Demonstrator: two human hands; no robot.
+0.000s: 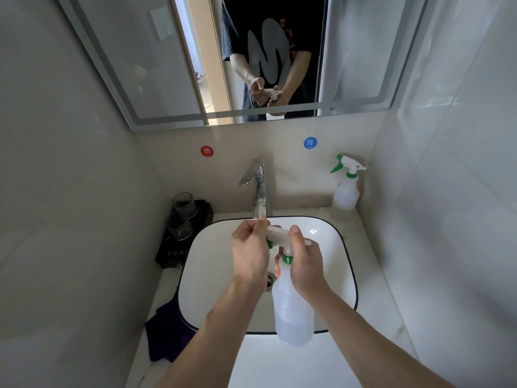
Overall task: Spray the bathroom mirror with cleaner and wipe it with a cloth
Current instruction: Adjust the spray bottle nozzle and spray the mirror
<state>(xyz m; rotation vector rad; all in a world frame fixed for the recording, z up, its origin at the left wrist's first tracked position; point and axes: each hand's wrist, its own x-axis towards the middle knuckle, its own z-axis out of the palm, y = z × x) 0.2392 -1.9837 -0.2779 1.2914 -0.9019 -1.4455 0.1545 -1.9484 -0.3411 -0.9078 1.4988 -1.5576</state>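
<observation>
I hold a translucent white spray bottle (292, 309) with a green collar over the sink. My right hand (303, 263) grips its neck just below the white trigger head. My left hand (249, 254) pinches the nozzle end of that head. The mirror (126, 65) hangs on the wall above and reflects a person in a dark T-shirt holding the bottle. A dark purple cloth (167, 337) lies on the counter at the sink's left front corner, apart from both hands.
A second spray bottle (347, 186) stands on the counter's back right corner. The chrome faucet (258, 189) rises behind the white sink basin (212, 264). Two glass tumblers (181, 217) sit on a black tray at the back left. Tiled walls close both sides.
</observation>
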